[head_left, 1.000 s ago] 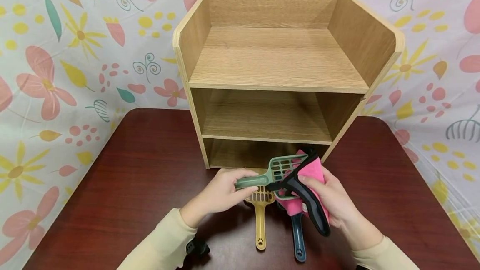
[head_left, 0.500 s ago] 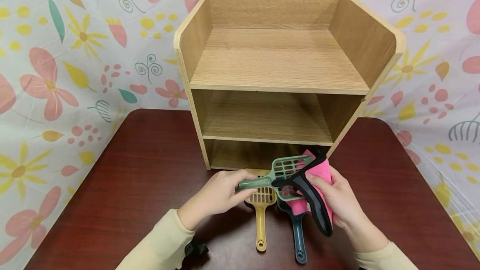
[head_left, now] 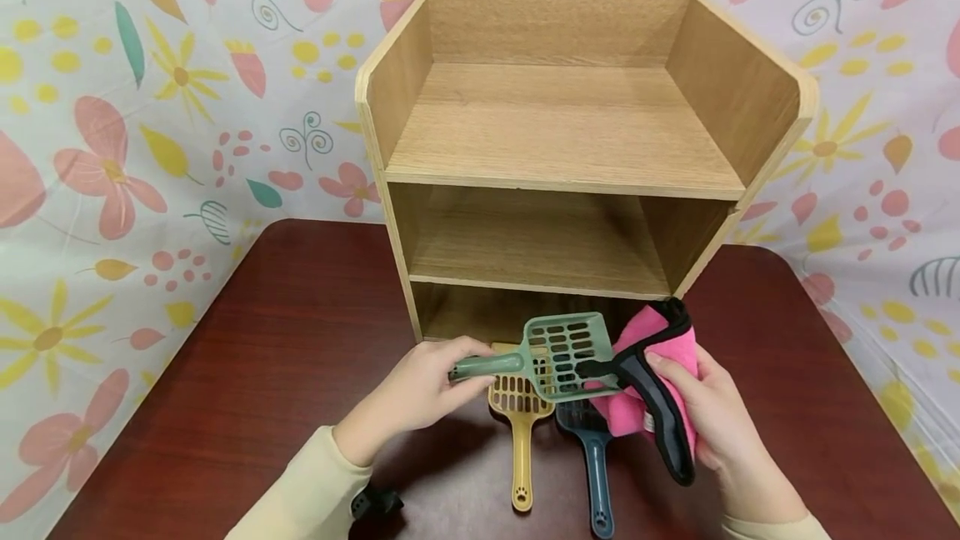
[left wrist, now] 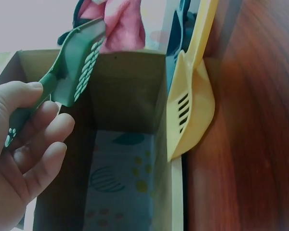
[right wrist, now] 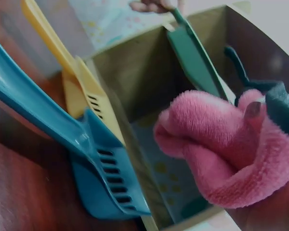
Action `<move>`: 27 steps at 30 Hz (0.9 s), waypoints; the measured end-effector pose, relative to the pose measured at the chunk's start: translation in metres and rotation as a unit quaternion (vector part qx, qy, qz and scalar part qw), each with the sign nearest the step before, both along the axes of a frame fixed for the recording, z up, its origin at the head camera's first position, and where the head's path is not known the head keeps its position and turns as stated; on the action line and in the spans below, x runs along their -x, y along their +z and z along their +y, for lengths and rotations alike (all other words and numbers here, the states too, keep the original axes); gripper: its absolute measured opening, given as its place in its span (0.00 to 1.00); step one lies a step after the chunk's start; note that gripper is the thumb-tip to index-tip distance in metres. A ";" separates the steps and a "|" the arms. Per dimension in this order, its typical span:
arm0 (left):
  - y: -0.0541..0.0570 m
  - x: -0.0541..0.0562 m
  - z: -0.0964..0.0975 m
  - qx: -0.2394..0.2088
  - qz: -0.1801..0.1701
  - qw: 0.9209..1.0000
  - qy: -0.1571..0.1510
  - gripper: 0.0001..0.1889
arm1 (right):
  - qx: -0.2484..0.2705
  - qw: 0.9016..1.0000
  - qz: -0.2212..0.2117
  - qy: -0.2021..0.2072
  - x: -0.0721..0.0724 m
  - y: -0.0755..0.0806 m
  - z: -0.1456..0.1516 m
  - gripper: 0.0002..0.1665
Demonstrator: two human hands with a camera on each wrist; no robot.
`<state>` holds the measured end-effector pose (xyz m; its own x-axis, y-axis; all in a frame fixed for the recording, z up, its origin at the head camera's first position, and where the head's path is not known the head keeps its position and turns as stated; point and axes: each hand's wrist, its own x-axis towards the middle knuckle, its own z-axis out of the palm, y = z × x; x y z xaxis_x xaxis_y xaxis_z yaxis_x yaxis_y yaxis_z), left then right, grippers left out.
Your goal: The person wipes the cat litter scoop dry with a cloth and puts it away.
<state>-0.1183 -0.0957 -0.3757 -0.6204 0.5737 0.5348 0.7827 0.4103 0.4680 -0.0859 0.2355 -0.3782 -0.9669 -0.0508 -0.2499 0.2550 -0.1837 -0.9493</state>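
Note:
My left hand pinches the handle of a green slotted litter scoop, its head pointing right. My right hand grips a bunched pink plush cloth together with a black tool that has a curved, grey-inlaid handle. One end of that tool overlaps the green scoop's head in the head view; I cannot tell whether they touch. Below lie a yellow litter scoop and a dark blue litter scoop, handles toward me. The right wrist view shows the pink cloth near the blue scoop.
A wooden shelf unit with open tiers stands just behind the scoops. It sits on a dark red-brown table. A small black object shows by the left sleeve. Flower-patterned fabric hangs behind.
My right hand has moved right with the cloth and black tool, uncovering more of the green scoop's head. My left hand has shifted slightly left with the scoop.

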 end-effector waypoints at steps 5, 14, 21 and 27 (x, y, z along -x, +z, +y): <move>0.005 -0.001 -0.011 -0.034 -0.054 0.998 -0.001 0.11 | 0.023 0.999 0.005 0.040 0.000 -0.001 0.009 0.06; 0.029 -0.001 -0.026 -0.079 -0.098 0.992 0.014 0.10 | 0.056 0.996 0.012 0.064 0.000 -0.002 0.015 0.06; 0.056 0.000 -0.038 -0.112 -0.124 0.986 0.013 0.11 | 0.062 0.995 0.015 0.081 0.001 -0.004 0.019 0.07; 0.081 0.000 -0.045 -0.134 -0.077 0.988 0.022 0.14 | 0.062 0.994 0.013 0.085 0.001 -0.005 0.021 0.07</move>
<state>-0.1183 -0.1406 -0.2942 -0.7271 0.3943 0.5620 0.6785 0.2875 0.6760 -0.0866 0.2566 -0.3831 -0.9481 -0.2425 -0.2058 0.2671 -0.2554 -0.9292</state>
